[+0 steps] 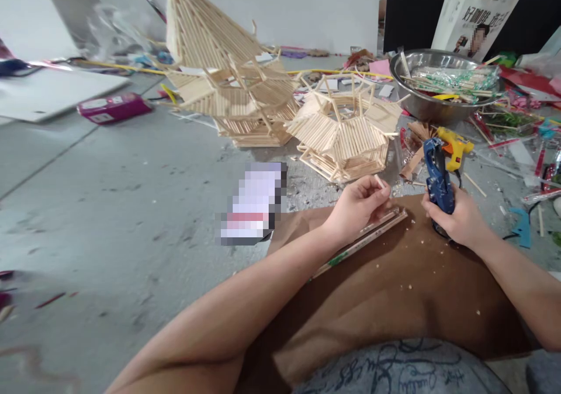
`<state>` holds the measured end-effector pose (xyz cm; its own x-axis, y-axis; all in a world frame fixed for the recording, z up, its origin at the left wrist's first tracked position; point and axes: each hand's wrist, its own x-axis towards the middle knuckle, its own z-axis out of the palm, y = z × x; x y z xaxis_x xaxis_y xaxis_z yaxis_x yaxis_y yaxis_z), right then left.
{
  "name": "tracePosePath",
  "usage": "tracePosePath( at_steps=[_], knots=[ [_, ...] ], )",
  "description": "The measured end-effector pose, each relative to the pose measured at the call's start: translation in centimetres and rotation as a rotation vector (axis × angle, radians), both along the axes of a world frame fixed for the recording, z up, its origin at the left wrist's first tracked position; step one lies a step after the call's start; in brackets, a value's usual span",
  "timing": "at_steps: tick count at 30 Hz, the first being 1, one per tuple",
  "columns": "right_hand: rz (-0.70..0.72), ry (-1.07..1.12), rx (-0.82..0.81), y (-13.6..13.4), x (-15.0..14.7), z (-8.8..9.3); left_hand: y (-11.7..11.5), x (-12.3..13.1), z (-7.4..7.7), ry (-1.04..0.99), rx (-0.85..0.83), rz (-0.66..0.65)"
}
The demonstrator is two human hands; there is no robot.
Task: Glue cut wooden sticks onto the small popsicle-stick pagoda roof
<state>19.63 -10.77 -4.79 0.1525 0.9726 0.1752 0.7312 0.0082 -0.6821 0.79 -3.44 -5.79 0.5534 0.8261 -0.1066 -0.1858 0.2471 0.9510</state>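
My left hand (360, 208) is closed, pinching a short pale wooden stick (379, 181) between thumb and fingers. Most of that stick is hidden by the hand. My right hand (460, 215) is wrapped round the body of a dark blue glue gun (439, 178), which is held upright above a brown sheet (394, 289). Wrapped chopsticks (366, 243) lie slantwise on the sheet, just below my left hand. Beyond both hands stands a low ring-shaped stick structure (357, 140). A taller pagoda-like stick model (236, 99) with a pointed roof is to its left.
A phone (252, 201) lies left of the sheet. A yellow glue gun (456, 145) rests near a metal bowl (427, 109) of wrapped chopsticks. Loose sticks, scraps and plastic cover the floor at right. Far left are a purple package (114, 109) and a white board (52, 96).
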Motion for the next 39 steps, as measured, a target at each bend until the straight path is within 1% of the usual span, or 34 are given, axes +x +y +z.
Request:
tracePosePath(
  at_steps=[2, 4, 8, 12, 14, 16, 17, 21, 22, 24, 25, 28, 31, 35, 39],
  knots=[
    [0.034, 0.077, 0.020, -0.2, -0.6, 0.0, -0.4, 0.2, 0.2, -0.071, -0.106, -0.043],
    [0.054, 0.128, 0.038, -0.5, -1.2, -0.1, -0.7, 0.4, 0.3, -0.091, -0.149, -0.073],
    [0.084, 0.156, 0.104, -0.7, -2.1, -0.2, -1.3, 0.8, 0.4, -0.084, -0.171, -0.121],
    [0.125, 0.155, 0.170, -0.7, -2.5, -0.2, -1.7, 1.1, 0.0, -0.070, -0.174, -0.114],
    [0.134, 0.155, 0.199, -0.7, -2.5, -0.3, -1.7, 1.1, -0.2, -0.034, -0.144, -0.123],
    [0.131, 0.146, 0.218, -0.7, -2.4, -0.5, -1.5, 1.0, -0.4, 0.048, -0.033, -0.140],
    [0.126, 0.136, 0.223, -0.8, -2.3, -0.6, -1.4, 0.9, -0.4, 0.109, 0.066, -0.146],
    [0.113, 0.084, 0.217, -0.8, -2.1, -0.7, -1.1, 0.2, -0.1, 0.376, 0.620, -0.179],
    [0.119, 0.063, 0.210, -0.9, -2.1, -0.6, -1.1, 0.1, -0.1, 0.423, 0.733, -0.193],
    [0.122, -0.011, 0.183, -0.9, -2.0, -0.4, -1.0, -0.2, -0.1, 0.489, 0.875, -0.175],
    [0.113, -0.067, 0.170, -0.8, -1.9, -0.2, -1.0, -0.3, -0.1, 0.516, 0.914, -0.129],
    [0.047, -0.276, 0.141, -0.5, -1.5, -0.1, -0.6, -0.5, -0.5, 0.558, 0.977, 0.088],
    [0.015, -0.456, 0.089, 0.0, -1.0, -0.4, -0.1, -0.7, -0.6, 0.522, 1.037, 0.237],
    [0.059, -0.562, 0.041, 0.3, -0.7, -1.0, 0.4, -0.9, -0.7, 0.439, 1.121, 0.308],
    [0.072, -0.587, 0.039, 0.2, -0.7, -1.3, 0.5, -0.9, -0.8, 0.406, 1.152, 0.309]
  ],
)
